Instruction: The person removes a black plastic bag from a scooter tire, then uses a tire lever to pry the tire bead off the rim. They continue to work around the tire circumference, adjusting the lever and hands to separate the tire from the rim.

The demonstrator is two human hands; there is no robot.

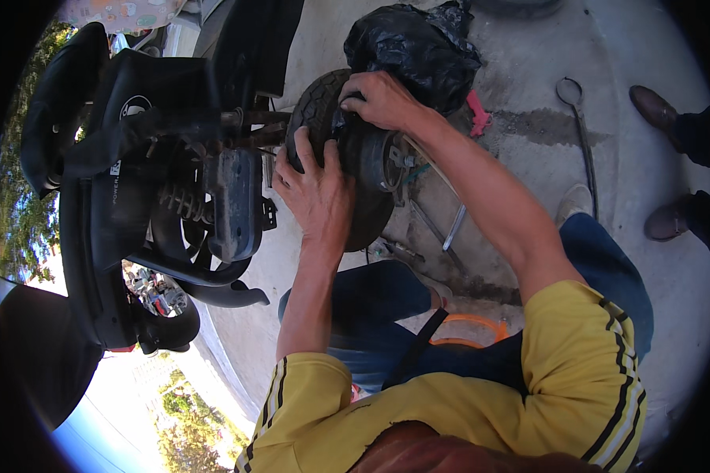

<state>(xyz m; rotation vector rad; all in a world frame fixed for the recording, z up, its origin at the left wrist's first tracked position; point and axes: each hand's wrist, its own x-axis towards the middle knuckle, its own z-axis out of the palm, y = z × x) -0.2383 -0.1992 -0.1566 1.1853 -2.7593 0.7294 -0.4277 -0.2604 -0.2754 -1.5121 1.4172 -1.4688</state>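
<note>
A black tyre with a treaded outer face stands on a wheel with a metal hub, beside a dark motor scooter. My left hand grips the tyre's near left side, its fingers spread over the rubber. At the tyre's far side, my right hand has its fingers curled over the edge. Between the hands shows a strip of loose shiny black material; its kind is unclear. The fingertips of my right hand are partly hidden.
A black plastic bag lies beyond the tyre, with a pink cloth next to it. Metal bars and a long ring-ended rod rest on the concrete. Another person's shoes stand at right. Something orange is below me.
</note>
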